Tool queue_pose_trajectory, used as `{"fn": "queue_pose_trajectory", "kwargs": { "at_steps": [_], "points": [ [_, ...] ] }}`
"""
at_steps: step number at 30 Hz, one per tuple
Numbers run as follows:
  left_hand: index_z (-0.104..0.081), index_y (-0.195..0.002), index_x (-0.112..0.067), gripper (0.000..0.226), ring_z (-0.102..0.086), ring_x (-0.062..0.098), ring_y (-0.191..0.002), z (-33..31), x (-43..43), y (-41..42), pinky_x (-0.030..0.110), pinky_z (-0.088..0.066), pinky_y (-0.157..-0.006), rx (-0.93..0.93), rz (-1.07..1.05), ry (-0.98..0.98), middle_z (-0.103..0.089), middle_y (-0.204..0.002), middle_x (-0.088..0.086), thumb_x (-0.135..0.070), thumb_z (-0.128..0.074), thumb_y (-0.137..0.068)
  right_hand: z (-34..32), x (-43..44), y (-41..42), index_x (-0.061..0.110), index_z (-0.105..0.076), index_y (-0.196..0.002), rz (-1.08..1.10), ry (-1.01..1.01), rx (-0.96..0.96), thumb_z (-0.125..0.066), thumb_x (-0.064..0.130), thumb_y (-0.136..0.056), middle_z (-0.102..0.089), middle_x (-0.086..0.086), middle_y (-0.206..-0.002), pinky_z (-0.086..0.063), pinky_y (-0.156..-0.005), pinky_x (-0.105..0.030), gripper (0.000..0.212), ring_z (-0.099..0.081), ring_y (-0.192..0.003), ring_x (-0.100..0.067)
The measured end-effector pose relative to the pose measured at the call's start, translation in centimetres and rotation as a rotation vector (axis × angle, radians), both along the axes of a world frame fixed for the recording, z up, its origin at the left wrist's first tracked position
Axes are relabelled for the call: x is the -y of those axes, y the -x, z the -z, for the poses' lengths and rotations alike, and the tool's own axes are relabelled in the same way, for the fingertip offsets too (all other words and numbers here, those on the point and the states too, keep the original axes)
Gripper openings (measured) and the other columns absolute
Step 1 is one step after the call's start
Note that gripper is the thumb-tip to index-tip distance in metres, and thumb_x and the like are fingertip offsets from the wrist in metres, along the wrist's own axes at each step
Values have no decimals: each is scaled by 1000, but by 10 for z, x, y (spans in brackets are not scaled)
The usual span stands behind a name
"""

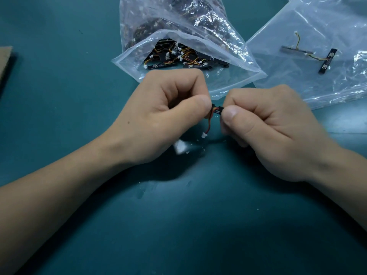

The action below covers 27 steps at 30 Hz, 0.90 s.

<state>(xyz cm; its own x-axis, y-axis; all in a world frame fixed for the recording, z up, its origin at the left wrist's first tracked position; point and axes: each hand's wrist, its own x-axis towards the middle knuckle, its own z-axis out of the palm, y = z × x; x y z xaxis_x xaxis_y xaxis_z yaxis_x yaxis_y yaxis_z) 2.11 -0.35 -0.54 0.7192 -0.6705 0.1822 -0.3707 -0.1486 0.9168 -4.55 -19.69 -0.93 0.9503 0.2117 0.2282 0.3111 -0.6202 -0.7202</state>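
Note:
My left hand (166, 114) and my right hand (274, 128) meet over the middle of the green table (69, 96). Both pinch a small black circuit strip (216, 109) between thumb and fingers, one hand at each end. Most of the strip is hidden inside the hands. Red and yellow wires (209, 124) hang down from it and end in a tiny white connector (204, 135) just above the table.
An open clear plastic bag (178, 26) holding several black strips with wires lies just beyond my hands. A second clear bag (309, 20) at the right has two wired strips (309, 54) on it. White scraps (180, 146) lie under the hands. Cardboard (5, 62) sits at the left edge.

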Motion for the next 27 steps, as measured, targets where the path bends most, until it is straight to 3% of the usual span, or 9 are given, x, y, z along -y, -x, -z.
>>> {"fn": "queue_pose_trajectory", "kwargs": {
  "at_steps": [4,7,9,11,14,17,20,23,27],
  "points": [
    [-56,-71,-16,22,-43,6,-52,3,0,-2,18,-35,-52,21,-9,-29,-54,-57,-12,-11,-58,-92,2,1,1,13,-53,-68,-7,-18,24,-47,23,-100,-47,1,-55,-32,-55,-19,34,-45,-55,-15],
    [-61,-76,-9,27,-48,18,-55,6,0,-4,30,-37,-54,-7,-7,60,-54,-60,1,-24,-51,-96,4,3,0,26,-48,-70,-1,-41,20,-48,19,-103,-46,5,-57,-31,-57,-16,34,-45,-55,-9],
    [-67,-89,-4,38,-52,23,-60,9,0,-5,30,-38,-56,-2,-78,127,-55,-68,10,-30,-42,-102,4,1,-1,26,-50,-71,46,-135,58,-46,20,-104,-48,3,-58,-31,-55,-16,34,-44,-51,-8],
    [-71,-102,-8,33,-57,20,-69,9,0,-5,29,-42,-60,100,-211,162,-61,-75,1,-24,-42,-103,3,0,-2,27,-59,-86,169,-384,142,-42,20,-107,-52,-1,-61,-31,-48,-16,28,-43,-45,-9],
    [-70,-103,-9,19,-57,12,-79,7,-1,-4,27,-42,-73,394,-393,87,-63,-87,-9,-6,-54,-96,3,4,-8,20,-58,-129,380,-661,98,-35,29,-113,-67,2,-71,-31,-40,-18,30,-41,-36,-16],
    [-71,-100,-17,19,-49,3,-94,7,0,3,29,-34,-89,633,-467,-69,-60,-96,-9,-8,-58,-89,7,7,-8,11,-57,-137,388,-621,22,-43,18,-111,-70,3,-71,-33,-41,-18,30,-43,-36,-13],
    [-69,-113,-28,28,-49,9,-117,8,2,3,31,-23,-99,569,-452,-345,-61,-117,-14,-26,-55,-89,6,1,-5,17,-67,-114,311,-518,57,-51,13,-107,-64,1,-63,-36,-46,-17,18,-45,-41,-9],
    [-54,-141,-28,52,-30,19,-147,10,5,0,42,-18,-115,508,-350,-675,-48,-152,-4,-46,-45,-92,6,-1,-1,19,-70,-96,211,-351,40,-58,14,-102,-61,1,-60,-36,-52,-14,14,-50,-46,-10],
    [-46,-149,-33,62,-24,28,-152,11,7,-1,58,-18,-121,539,-289,-813,-34,-164,2,-59,-31,-95,6,-4,2,24,-72,-93,96,-60,49,-63,18,-98,-60,8,-60,-39,-55,-19,12,-55,-55,-13]
  ]
}}
